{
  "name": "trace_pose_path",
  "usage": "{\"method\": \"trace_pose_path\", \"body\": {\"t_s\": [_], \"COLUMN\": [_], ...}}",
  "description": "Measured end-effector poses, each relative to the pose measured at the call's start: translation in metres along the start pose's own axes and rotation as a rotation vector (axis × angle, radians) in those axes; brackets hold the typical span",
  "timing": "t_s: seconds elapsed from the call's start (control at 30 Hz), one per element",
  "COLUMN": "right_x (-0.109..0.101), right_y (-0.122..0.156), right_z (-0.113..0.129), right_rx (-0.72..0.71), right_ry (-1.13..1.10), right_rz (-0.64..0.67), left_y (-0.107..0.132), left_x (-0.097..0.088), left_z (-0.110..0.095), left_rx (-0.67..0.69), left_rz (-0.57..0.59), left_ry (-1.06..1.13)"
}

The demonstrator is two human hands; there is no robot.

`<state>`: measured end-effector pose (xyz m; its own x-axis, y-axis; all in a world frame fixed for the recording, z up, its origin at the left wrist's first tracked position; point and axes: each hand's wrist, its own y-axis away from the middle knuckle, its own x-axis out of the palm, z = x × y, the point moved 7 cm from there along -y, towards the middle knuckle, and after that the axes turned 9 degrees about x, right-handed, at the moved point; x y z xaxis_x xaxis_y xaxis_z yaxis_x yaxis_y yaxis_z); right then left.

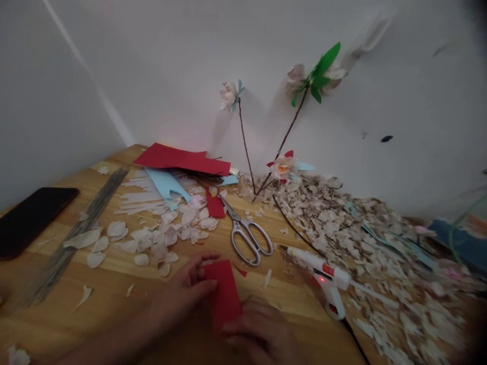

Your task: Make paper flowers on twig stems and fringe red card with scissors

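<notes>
Between my hands, low over the wooden table, is a narrow rectangle of red paper (pixel 223 291). My left hand (pixel 192 284) grips its upper left edge, thumb on top and fingers curled at the far side. At the lower right end my right hand (pixel 262 329), somewhat blurred, pinches the same paper. Silver-handled scissors (pixel 249 241) lie just beyond the paper with their blades pointing away to the left. A small red scrap (pixel 240 271) sits beside the paper. Past the scissors lies another small red paper piece (pixel 215 204).
A white glue gun (pixel 323 274) with a lit red light lies right, its cord running forward. Dried petals (pixel 342 223) heap behind it; looser petals (pixel 152 241) spread left. Red sheets (pixel 178 158), thin wires (pixel 87 218) and a phone (pixel 32 215) lie left. Flower stems (pixel 245 137) lean at the wall.
</notes>
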<state>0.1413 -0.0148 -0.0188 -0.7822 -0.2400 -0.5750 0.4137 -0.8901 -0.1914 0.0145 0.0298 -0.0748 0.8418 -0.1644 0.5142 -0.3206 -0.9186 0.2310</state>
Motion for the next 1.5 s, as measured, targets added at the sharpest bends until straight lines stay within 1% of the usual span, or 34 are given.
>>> {"method": "trace_pose_path", "body": {"t_s": [0.07,0.13,0.2,0.3,0.37,0.47,0.53,0.63,0.77,0.83,0.93,1.07,1.13,1.2,1.27,1.33,1.5], "right_x": [0.0,-0.001,0.001,-0.002,-0.009,-0.018,-0.021,-0.019,-0.007,-0.004,-0.001,-0.001,-0.001,0.004,0.009,0.01,0.007], "right_y": [0.0,0.003,0.006,0.008,0.006,0.002,0.001,0.003,0.009,0.011,0.012,0.011,0.01,0.01,0.009,0.008,0.006], "right_z": [-0.006,-0.013,-0.021,-0.028,-0.026,-0.017,-0.016,-0.024,-0.041,-0.047,-0.048,-0.046,-0.047,-0.048,-0.049,-0.048,-0.046], "right_rx": [0.034,0.095,0.168,0.255,0.227,0.128,0.126,0.22,0.414,0.481,0.519,0.514,0.536,0.587,0.644,0.68,0.679], "right_ry": [-0.044,-0.098,-0.169,-0.308,-0.293,-0.158,-0.143,-0.181,-0.263,-0.302,-0.339,-0.339,-0.392,-0.493,-0.56,-0.563,-0.518], "right_rz": [-0.054,-0.092,-0.091,-0.099,-0.126,-0.145,-0.169,-0.197,-0.135,-0.127,-0.111,-0.126,-0.147,-0.133,-0.111,-0.113,-0.153], "left_y": [0.004,0.008,0.01,0.01,0.009,0.009,0.01,0.011,0.013,0.014,0.015,0.015,0.013,0.013,0.012,0.011,0.016], "left_x": [0.007,0.016,0.024,0.026,0.025,0.024,0.024,0.024,0.023,0.024,0.027,0.028,0.028,0.028,0.026,0.024,0.028], "left_z": [0.007,0.012,0.012,0.009,0.007,0.009,0.011,0.015,0.017,0.016,0.011,0.007,0.008,0.01,0.015,0.017,0.015], "left_rx": [-0.067,-0.109,-0.1,-0.052,-0.047,-0.063,-0.075,-0.073,-0.075,-0.084,-0.093,-0.049,-0.007,0.013,0.001,-0.014,-0.025], "left_rz": [0.019,0.072,0.131,0.161,0.169,0.207,0.235,0.246,0.211,0.199,0.214,0.242,0.283,0.311,0.297,0.268,0.275], "left_ry": [0.047,0.091,0.109,0.099,0.092,0.09,0.089,0.08,0.026,-0.026,-0.091,-0.05,-0.012,0.003,-0.014,-0.042,-0.119]}}
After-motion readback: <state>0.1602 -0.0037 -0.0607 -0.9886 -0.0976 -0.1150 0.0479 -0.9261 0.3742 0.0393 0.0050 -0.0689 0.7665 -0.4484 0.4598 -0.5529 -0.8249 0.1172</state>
